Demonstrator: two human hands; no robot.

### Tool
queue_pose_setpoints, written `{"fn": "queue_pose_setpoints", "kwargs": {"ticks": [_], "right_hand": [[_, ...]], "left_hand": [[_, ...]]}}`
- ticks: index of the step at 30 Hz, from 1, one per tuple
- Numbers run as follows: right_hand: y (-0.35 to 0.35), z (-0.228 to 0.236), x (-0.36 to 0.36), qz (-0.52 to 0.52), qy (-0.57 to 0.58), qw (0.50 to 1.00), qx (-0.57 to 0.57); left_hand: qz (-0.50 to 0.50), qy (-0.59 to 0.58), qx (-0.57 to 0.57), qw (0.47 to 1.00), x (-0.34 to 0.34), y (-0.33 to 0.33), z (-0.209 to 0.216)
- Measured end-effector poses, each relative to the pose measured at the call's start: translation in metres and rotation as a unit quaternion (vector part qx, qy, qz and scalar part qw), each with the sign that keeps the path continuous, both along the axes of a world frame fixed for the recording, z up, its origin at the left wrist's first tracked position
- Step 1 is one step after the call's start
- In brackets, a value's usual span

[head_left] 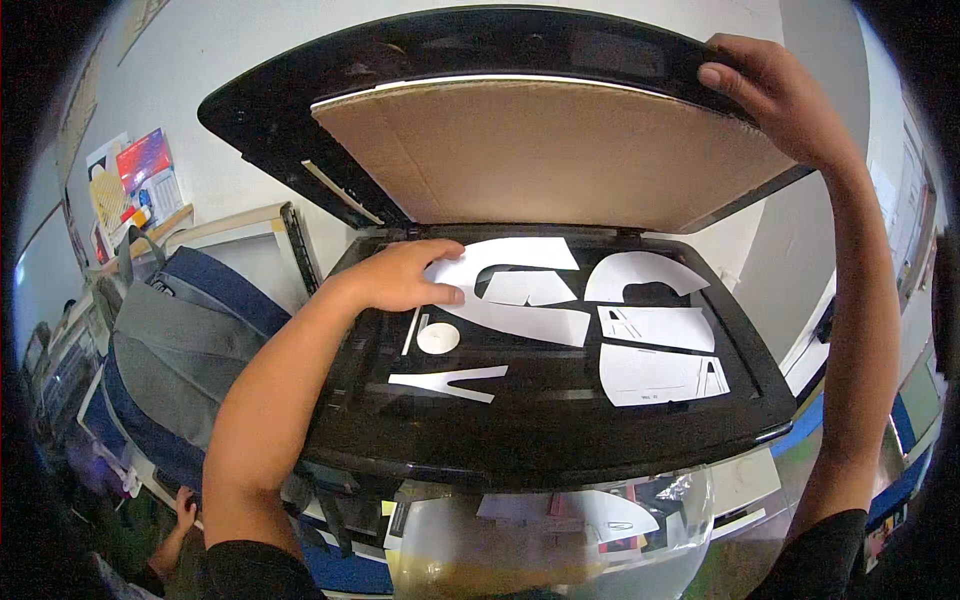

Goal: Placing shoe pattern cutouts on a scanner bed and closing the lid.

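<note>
My right hand [775, 95] grips the upper right edge of the raised black lid [440, 40] of a flatbed scanner, its thumb on the near side. Cardboard [540, 150] lines the lid's underside. Below it, my left hand [410, 275] rests over the curved end of a white U-shaped paper pattern piece [540, 325] on the dark scanner bed [560, 420]. Its thumb and fingers are spread apart. A small notched piece [525, 288] lies inside the U. Nearby are a white disc [438, 338], a forked piece [445, 382], an arched piece [645, 272] and two printed pieces, upper [660, 325] and lower [665, 375].
A grey and blue backpack [170, 350] stands left of the scanner. In front of the bed sits a clear plastic cover or bag [550, 540] with papers. Another person's hand [185, 510] shows at the lower left. A wall [320, 90] rises behind.
</note>
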State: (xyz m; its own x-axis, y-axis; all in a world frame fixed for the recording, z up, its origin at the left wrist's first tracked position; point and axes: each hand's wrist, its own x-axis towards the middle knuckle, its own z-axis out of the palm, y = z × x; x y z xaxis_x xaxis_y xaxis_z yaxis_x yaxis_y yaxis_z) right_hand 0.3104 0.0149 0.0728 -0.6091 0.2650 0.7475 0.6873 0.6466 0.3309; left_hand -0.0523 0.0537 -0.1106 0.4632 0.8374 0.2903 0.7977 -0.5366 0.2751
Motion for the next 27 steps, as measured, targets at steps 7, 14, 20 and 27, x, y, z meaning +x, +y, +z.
{"fn": "queue_pose_setpoints", "kwargs": {"ticks": [7,14,20,27], "right_hand": [[0.007,0.003,0.008,-0.021,-0.006,0.999,-0.034],[0.005,0.002,0.003,-0.006,0.002,1.000,0.002],[-0.001,0.004,0.000,-0.012,0.015,0.996,-0.089],[0.010,0.004,0.007,-0.009,0.015,1.000,-0.024]], "left_hand": [[-0.007,-0.045,0.002,0.999,-0.005,-0.006,0.012],[-0.006,-0.050,0.008,0.999,-0.009,-0.005,0.011],[0.012,-0.035,0.005,0.999,-0.008,-0.008,0.013],[0.007,-0.041,0.002,0.999,-0.007,-0.007,0.013]]}}
